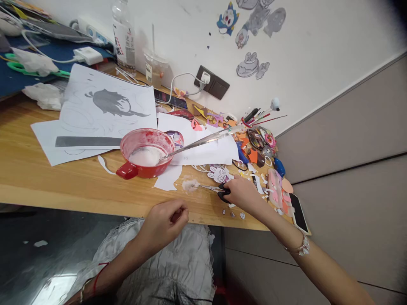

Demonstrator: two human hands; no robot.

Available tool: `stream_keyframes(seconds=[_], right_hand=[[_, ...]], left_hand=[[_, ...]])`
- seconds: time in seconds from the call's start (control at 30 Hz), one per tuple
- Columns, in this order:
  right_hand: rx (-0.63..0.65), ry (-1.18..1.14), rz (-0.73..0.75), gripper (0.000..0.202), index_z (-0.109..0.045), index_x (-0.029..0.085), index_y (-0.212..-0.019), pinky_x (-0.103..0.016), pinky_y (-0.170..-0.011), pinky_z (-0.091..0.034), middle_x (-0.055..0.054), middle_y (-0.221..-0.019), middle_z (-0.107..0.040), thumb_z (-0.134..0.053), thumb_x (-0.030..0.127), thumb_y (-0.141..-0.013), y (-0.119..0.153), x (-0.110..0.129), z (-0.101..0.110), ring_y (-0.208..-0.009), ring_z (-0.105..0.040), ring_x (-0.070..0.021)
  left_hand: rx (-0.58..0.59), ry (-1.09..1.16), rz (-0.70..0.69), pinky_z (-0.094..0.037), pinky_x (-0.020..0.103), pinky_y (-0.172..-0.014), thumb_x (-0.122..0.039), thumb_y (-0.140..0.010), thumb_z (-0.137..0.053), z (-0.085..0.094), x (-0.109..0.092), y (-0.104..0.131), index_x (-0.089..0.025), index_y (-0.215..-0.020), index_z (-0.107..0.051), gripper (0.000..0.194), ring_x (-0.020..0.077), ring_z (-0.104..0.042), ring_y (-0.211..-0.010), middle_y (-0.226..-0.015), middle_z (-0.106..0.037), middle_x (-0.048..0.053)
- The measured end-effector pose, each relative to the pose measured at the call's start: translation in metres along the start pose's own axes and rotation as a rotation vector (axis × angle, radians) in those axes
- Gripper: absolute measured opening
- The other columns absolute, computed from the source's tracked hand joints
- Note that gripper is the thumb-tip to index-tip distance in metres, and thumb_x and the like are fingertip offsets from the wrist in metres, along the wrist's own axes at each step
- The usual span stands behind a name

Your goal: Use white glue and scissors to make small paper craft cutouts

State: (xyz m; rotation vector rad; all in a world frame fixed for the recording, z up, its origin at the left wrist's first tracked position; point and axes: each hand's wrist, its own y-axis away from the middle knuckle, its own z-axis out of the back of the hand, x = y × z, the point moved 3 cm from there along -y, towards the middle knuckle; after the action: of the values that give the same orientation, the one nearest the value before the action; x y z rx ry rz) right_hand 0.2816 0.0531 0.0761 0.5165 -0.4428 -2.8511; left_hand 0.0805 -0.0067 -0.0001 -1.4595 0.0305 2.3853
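In our right hand (241,192) we grip black-handled scissors (219,189), their tips at a whitish smear (188,185) on the worktop (79,182), beside a rabbit cutout (216,174). Our left hand (167,219) is loosely clenched near the front edge, below the red bowl (146,171).

Bowl (149,171) on desk (79,182), scissors (224,192) to right

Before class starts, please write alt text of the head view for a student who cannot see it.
The right hand holds black-handled metal scissors, their tips at a whitish patch on a wooden desk. The curled left hand is near its edge; a red, handled bowl with white contents sits beyond.
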Motion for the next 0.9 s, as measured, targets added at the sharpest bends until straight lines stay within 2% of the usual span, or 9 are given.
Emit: stream_keyframes(seconds=[0.17,0.43,0.63,0.9], right_hand=[[0.025,0.073,0.009,0.018,-0.069,0.018,-0.078,-0.027,-0.054,-0.024,-0.009,-0.076,-0.062,-0.054,0.030,-0.077,0.000,0.007,0.006,-0.075,-0.055,-0.0193],[-0.090,0.172,0.053,0.017,-0.068,0.015,-0.072,-0.031,-0.058,-0.023,-0.009,-0.069,-0.064,-0.058,0.028,-0.076,-0.006,0.015,0.010,-0.076,-0.055,-0.0219],[-0.185,0.205,0.130,0.013,-0.066,0.016,-0.068,-0.032,-0.065,-0.023,-0.008,-0.067,-0.065,-0.061,0.026,-0.076,-0.001,0.019,0.016,-0.082,-0.053,-0.0226],[-0.218,0.242,0.155,0.010,-0.065,0.016,-0.065,-0.032,-0.063,-0.020,-0.009,-0.065,-0.064,-0.062,0.017,-0.075,0.000,0.026,0.015,-0.081,-0.051,-0.0227]], left_hand=[[-0.005,0.002,-0.010,-0.030,0.018,-0.049,-0.024,-0.081,-0.042,0.001,-0.001,0.002,-0.016,-0.065,-0.051,0.020,0.0064,-0.040,-0.048,-0.054,-0.046,-0.005],[0.004,0.006,0.003,-0.030,0.018,-0.049,-0.024,-0.080,-0.042,0.001,-0.001,0.001,-0.016,-0.065,-0.051,0.019,0.0065,-0.040,-0.048,-0.054,-0.046,-0.005],[0.003,-0.009,-0.009,-0.029,0.018,-0.049,-0.023,-0.080,-0.042,0.001,-0.001,0.000,-0.016,-0.064,-0.051,0.019,0.0064,-0.040,-0.048,-0.053,-0.044,-0.005],[-0.005,0.000,-0.017,-0.029,0.018,-0.049,-0.022,-0.079,-0.042,0.000,-0.001,0.000,-0.016,-0.065,-0.051,0.018,0.0058,-0.039,-0.048,-0.053,-0.045,-0.005]])
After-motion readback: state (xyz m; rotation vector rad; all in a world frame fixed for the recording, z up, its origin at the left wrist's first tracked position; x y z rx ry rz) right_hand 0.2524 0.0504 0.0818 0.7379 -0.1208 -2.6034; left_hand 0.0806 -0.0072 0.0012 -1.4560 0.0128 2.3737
